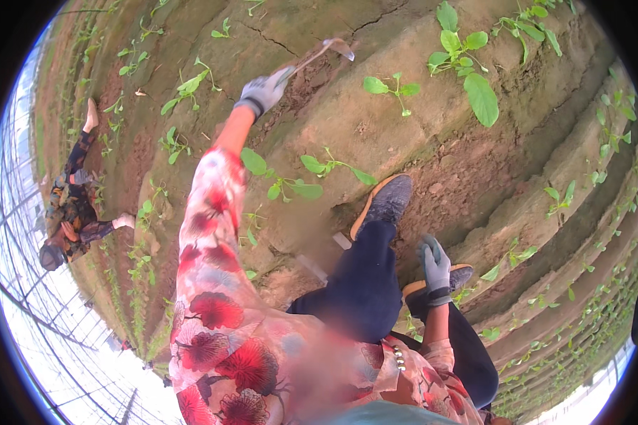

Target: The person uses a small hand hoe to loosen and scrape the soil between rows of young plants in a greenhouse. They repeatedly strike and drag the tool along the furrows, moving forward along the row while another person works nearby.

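Note:
My left hand (pixel 266 91), in a grey glove with a dark cuff, is shut on the handle of a small hand hoe (pixel 311 57). Its curved metal blade (pixel 340 49) is blurred and lies over or just above the soil; I cannot tell whether it touches. The left arm reaches far forward. My right hand (pixel 437 268), also gloved, hangs loosely beside my shoe (pixel 461 275), with nothing visible in it. Young leafy plants grow around the hands: a seedling (pixel 396 89) stands right of the hoe, and a larger plant (pixel 462 50) farther right.
More seedlings (pixel 282 183) grow between my left arm and my other shoe (pixel 388 204). Soil ridges and a furrow (pixel 457 175) run diagonally, with planted rows (pixel 563 313) at right. Another person (pixel 72 212) bends over a row at left. A framed greenhouse roof (pixel 26 228) curves along the edge.

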The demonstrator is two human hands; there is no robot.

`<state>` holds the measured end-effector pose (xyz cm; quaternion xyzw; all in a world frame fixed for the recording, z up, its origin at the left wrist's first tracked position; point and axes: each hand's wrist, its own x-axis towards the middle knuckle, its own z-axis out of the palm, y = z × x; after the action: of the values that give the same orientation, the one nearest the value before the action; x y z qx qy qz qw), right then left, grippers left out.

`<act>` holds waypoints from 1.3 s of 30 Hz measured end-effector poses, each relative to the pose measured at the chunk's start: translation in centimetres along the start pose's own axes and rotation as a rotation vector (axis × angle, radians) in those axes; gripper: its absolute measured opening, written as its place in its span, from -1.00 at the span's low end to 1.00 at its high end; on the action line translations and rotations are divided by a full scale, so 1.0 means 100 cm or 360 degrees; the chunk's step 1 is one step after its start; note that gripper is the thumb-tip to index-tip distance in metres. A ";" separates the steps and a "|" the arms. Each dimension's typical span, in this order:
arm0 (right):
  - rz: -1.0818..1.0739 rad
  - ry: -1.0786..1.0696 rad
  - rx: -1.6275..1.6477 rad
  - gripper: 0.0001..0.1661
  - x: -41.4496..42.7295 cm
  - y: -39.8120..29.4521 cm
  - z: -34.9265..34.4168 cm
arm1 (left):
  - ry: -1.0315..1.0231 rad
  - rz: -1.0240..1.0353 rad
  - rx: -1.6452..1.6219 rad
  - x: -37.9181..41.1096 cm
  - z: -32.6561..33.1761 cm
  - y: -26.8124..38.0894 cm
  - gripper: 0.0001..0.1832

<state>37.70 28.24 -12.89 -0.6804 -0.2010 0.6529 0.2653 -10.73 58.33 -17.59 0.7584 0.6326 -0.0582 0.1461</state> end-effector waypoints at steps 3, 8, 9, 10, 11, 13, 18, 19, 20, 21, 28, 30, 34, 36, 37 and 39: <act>0.0027 -0.0013 -0.0006 -0.60 0.000 -0.006 0.003 | -0.0104 -0.0099 0.0043 0.038 -0.004 0.019 -0.57; 0.0009 0.0026 -0.0009 -0.60 0.007 0.009 -0.008 | -0.0216 -0.0065 -0.0009 -0.056 0.066 -0.059 -0.48; -0.0003 -0.0009 -0.0020 -0.60 0.012 0.012 -0.006 | -0.0124 0.0003 0.0208 -0.093 0.065 -0.080 -0.49; -0.0005 -0.0024 -0.0036 -0.60 0.014 0.015 -0.005 | -0.0045 0.0085 0.0409 -0.124 0.065 -0.088 -0.49; -0.0008 -0.0034 -0.0057 -0.60 0.015 0.018 -0.004 | -0.0309 -0.0182 0.0294 -0.147 0.063 -0.085 -0.49; 0.0036 -0.0034 -0.0097 -0.61 0.011 0.010 -0.003 | -0.0827 -0.0692 0.0041 -0.181 0.063 -0.073 -0.50; 0.0075 -0.0023 -0.0019 -0.61 0.003 0.002 -0.015 | -0.0600 -0.0844 0.0012 -0.239 0.087 -0.061 -0.50; 0.0069 -0.0021 -0.0005 -0.61 -0.002 -0.003 -0.016 | -0.0619 -0.0862 0.0056 -0.245 0.088 -0.059 -0.50; 0.0126 0.0023 -0.0025 -0.60 -0.008 -0.008 -0.018 | -0.0582 -0.0803 0.0045 -0.251 0.085 -0.059 -0.49; 0.0142 0.0061 -0.0036 -0.60 -0.012 -0.007 -0.020 | -0.0631 -0.0820 0.0055 -0.254 0.077 -0.057 -0.48; 0.0161 0.0104 -0.0009 -0.59 -0.020 0.010 -0.022 | -0.0827 -0.1118 0.0333 -0.339 0.047 -0.074 -0.42; 0.0242 0.0093 -0.0026 -0.59 -0.014 0.015 -0.019 | -0.0692 -0.1002 0.0396 -0.351 0.038 -0.080 -0.42; 0.0069 0.0015 0.0009 -0.59 -0.002 0.025 -0.010 | -0.0337 -0.0681 0.0538 -0.270 0.030 -0.064 -0.45; -0.0006 -0.0037 -0.0051 -0.59 -0.003 0.015 -0.006 | -0.0163 -0.0502 0.0566 -0.214 0.031 -0.059 -0.45; 0.0021 -0.0015 -0.0055 -0.59 -0.006 0.011 -0.009 | -0.0117 -0.0402 0.0564 -0.176 0.028 -0.048 -0.44; 0.0086 -0.0013 -0.0058 -0.60 -0.008 0.006 -0.012 | 0.0023 -0.0214 0.0680 -0.115 0.017 -0.032 -0.41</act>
<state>38.79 27.17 -12.56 -0.6876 -0.1956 0.6588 0.2343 -15.91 47.47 -16.54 0.7285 0.6561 -0.1951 -0.0265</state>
